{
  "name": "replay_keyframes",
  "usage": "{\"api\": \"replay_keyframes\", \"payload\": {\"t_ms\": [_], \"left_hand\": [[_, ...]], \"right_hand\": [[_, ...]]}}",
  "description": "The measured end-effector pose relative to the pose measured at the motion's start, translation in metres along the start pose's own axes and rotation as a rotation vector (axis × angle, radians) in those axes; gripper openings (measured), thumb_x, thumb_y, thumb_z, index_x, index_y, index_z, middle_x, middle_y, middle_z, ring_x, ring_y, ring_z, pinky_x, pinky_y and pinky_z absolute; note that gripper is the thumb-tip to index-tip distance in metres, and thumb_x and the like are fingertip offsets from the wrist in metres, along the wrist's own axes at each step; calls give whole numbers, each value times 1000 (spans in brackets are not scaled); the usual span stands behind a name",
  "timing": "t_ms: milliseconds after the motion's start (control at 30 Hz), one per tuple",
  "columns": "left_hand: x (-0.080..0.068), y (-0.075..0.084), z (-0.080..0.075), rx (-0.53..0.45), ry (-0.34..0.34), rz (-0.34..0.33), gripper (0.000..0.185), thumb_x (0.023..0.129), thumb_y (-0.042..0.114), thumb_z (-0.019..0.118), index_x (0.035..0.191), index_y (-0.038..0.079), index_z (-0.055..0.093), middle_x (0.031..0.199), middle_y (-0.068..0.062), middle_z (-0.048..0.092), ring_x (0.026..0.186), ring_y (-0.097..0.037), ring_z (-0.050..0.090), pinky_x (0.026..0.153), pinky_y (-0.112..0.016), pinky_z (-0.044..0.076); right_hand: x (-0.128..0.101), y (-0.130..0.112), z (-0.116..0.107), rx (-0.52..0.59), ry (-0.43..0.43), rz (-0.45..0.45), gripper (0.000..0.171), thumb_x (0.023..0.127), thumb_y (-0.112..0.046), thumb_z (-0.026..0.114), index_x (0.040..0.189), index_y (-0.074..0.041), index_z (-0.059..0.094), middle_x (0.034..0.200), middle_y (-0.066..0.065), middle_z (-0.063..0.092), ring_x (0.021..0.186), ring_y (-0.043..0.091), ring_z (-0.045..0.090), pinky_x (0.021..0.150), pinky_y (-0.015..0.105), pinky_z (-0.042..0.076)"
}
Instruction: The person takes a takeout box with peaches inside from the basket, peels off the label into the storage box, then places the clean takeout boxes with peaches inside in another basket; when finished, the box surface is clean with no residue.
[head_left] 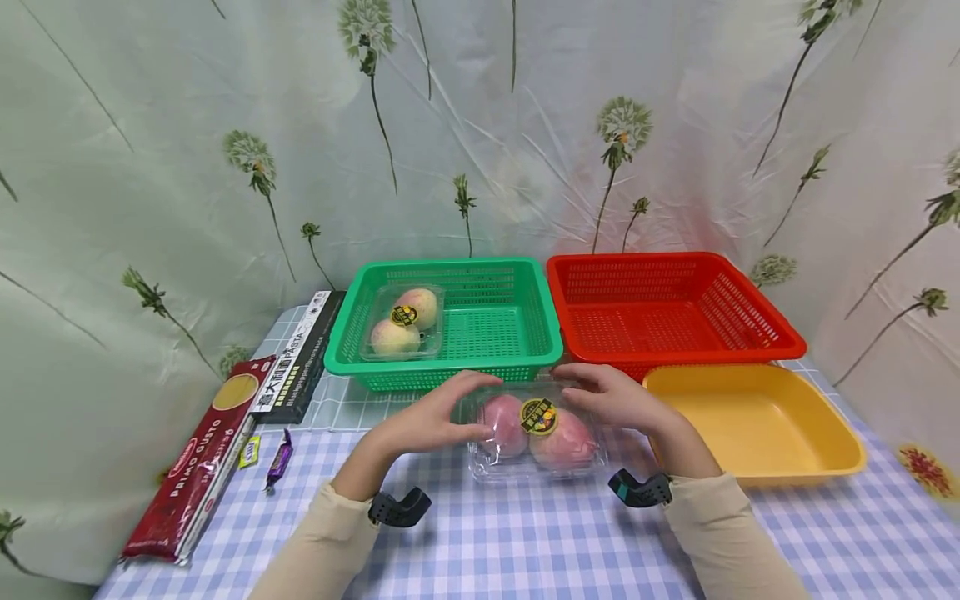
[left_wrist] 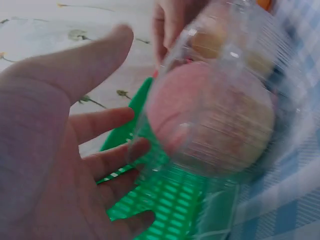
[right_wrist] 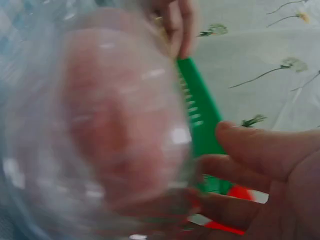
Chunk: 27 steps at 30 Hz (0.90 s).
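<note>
A clear plastic box (head_left: 517, 474) with two pinkish-red fruits (head_left: 562, 442) inside lies on the blue-and-white checked cloth (head_left: 510, 542), in front of the green basket (head_left: 480, 327), a round black-and-yellow label (head_left: 538, 416) on its lid. The left hand (head_left: 442, 414) is beside the box's left end, thumb and fingers spread apart, fingertips right at the plastic; the right hand (head_left: 615, 398) is at the other end, its fingers loosely extended and likewise apart. Neither grips the box; whether any fingertip touches it I cannot tell, as the wrist views blur there. Inside the green basket, on its left side, sits another clear box (head_left: 431, 343) with two paler fruits. The red basket (head_left: 637, 325) stands just right of the green one, with a yellow tray (head_left: 757, 421) in front of it. To the left are a black-and-white pasta box (head_left: 303, 358), a long dark-red packet (head_left: 198, 458), a small yellow packet (head_left: 250, 452) and a purple-wrapped sweet (head_left: 279, 460).
</note>
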<state>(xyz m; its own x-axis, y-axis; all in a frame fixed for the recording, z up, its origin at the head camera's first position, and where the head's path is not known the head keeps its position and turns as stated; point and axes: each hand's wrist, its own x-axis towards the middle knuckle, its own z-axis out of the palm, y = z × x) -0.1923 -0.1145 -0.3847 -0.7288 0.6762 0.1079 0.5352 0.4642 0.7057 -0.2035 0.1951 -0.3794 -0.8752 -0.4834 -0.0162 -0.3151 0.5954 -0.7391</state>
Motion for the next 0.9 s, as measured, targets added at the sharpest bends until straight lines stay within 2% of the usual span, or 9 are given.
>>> {"api": "replay_keyframes", "payload": {"t_ms": [100,267,433,533,667,900], "left_hand": [[0,-3,5,-13,-28,-32,81,83,35,79,150,12,41,150,-10,39,142,-28,37,115,-54,35],[1,-11,14,-77,-81,-81,96,80,37,82,156,17,26,155,-12,25,145,-34,30,114,-57,35],[1,-18,19,-136,-91,-101,97,81,38,81,157,22,22,158,-10,17,147,-35,26,113,-60,34],[2,-22,20,-161,-86,-105,97,81,39,81,157,25,22,158,-7,17,147,-33,25,114,-60,33],[3,-25,22,-184,-76,-103,97,80,40,82,156,28,23,158,-3,16,147,-29,24,115,-58,32],[1,-26,22,-198,-65,-104,94,80,37,82,155,35,24,157,-4,18,147,-31,25,114,-60,32]], "right_hand": [[-5,-6,-8,-36,19,-3,45,97,-26,65,139,-8,59,135,14,63,124,34,60,98,47,54],[-12,-19,-15,-80,62,-50,38,96,-23,67,132,-12,66,127,7,69,116,27,65,94,42,57],[-10,-27,-8,-76,59,-148,31,93,-15,70,124,-8,70,117,9,73,96,20,67,82,27,58],[-6,-28,-1,-77,49,-171,31,91,-12,72,121,-6,71,111,7,73,90,15,63,77,23,55],[-2,-27,7,-97,35,-150,31,88,-15,76,118,-11,73,105,1,67,87,14,57,72,23,51],[3,-25,16,-129,13,-136,35,84,-22,81,117,-16,72,98,1,58,88,16,52,71,26,45]]}}
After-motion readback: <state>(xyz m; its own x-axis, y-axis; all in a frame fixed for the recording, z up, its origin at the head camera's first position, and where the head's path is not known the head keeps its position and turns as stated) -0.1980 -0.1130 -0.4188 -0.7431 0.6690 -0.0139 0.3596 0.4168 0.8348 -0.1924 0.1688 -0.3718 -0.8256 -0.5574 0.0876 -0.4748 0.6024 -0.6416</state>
